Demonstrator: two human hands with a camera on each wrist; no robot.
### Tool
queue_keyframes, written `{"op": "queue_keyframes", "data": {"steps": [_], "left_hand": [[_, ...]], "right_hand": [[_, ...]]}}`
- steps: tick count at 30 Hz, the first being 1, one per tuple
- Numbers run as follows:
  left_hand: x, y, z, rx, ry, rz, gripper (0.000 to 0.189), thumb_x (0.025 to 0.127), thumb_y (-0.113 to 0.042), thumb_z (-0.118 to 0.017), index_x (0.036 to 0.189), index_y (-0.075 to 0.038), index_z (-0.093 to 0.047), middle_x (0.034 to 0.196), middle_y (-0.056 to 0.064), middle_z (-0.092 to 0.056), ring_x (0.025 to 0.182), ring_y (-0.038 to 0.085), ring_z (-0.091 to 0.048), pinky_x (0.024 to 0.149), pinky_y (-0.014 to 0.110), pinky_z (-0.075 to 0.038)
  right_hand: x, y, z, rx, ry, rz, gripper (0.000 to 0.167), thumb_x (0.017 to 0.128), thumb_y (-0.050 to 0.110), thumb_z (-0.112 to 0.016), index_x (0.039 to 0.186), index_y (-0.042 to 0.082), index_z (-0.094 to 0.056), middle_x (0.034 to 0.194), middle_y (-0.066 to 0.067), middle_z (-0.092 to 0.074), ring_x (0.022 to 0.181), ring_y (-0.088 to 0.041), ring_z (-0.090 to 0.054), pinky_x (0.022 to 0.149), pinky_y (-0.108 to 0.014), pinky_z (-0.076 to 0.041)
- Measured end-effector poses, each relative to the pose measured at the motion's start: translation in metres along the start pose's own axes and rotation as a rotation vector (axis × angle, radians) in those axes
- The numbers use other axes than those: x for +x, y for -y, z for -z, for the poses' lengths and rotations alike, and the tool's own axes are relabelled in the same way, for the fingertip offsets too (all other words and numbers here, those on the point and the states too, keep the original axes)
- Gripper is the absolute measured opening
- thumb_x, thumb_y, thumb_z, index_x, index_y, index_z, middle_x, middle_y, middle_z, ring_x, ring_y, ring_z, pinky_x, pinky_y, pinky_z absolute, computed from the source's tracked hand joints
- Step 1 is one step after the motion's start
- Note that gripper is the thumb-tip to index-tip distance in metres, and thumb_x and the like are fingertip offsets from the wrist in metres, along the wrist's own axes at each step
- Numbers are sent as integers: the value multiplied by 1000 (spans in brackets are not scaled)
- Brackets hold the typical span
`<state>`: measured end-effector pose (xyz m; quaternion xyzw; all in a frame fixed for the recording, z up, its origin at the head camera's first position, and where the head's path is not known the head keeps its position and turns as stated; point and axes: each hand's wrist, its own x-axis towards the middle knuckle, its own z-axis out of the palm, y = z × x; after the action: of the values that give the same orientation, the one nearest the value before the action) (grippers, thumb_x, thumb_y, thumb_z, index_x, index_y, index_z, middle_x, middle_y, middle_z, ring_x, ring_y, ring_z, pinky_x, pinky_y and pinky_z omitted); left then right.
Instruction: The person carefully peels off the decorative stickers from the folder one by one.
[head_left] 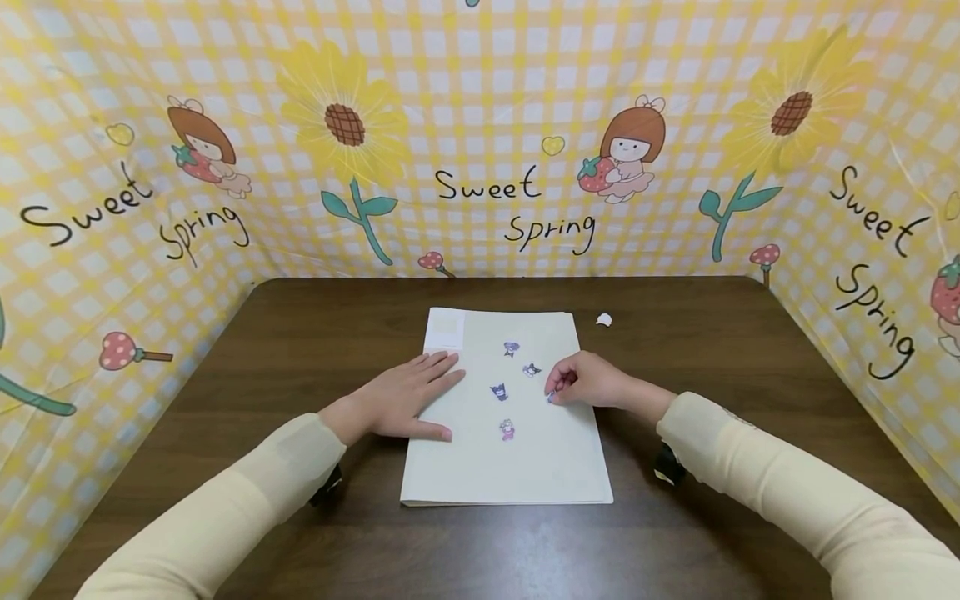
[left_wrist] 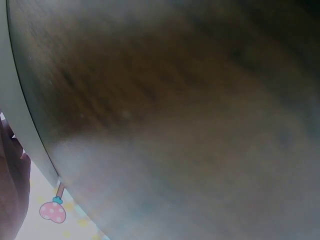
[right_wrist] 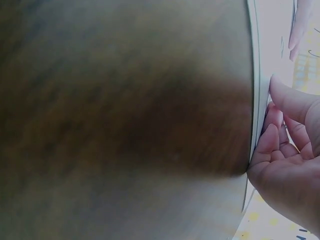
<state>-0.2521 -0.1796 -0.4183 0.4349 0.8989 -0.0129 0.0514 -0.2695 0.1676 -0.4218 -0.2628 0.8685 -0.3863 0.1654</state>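
Left hand (head_left: 408,396) laid palm down across the left edge of a white booklet (head_left: 517,475), fingers straight and spread, the thumb apart from them and pointing inward over the page. Right hand (head_left: 588,379) at the opposite edge, fingers curled, with thumb and fingertips pinching a small piece (head_left: 551,397), mostly hidden, just at the right side of the page. Four small cartoon figures (head_left: 499,392) lie between the hands, purple, dark and pink. A pale card (head_left: 445,327) occupies the far left corner; a white scrap (head_left: 604,319) rests on the brown table (head_left: 675,533) beyond the right hand.
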Motion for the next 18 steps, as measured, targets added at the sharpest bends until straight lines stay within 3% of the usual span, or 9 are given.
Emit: {"op": "queue_keyframes", "data": {"steps": [18], "left_hand": [[-1,0,0,-6,-3,-1,99,85,-80,-36,156,-12,-21,161,14,-12,147,27,-8,116,42,-9]], "right_hand": [[-3,4,6,66,48,-12,4,84,7,-76,87,5,-73,78,-2,-64,74,-18,-51,68,-27,-44]]}}
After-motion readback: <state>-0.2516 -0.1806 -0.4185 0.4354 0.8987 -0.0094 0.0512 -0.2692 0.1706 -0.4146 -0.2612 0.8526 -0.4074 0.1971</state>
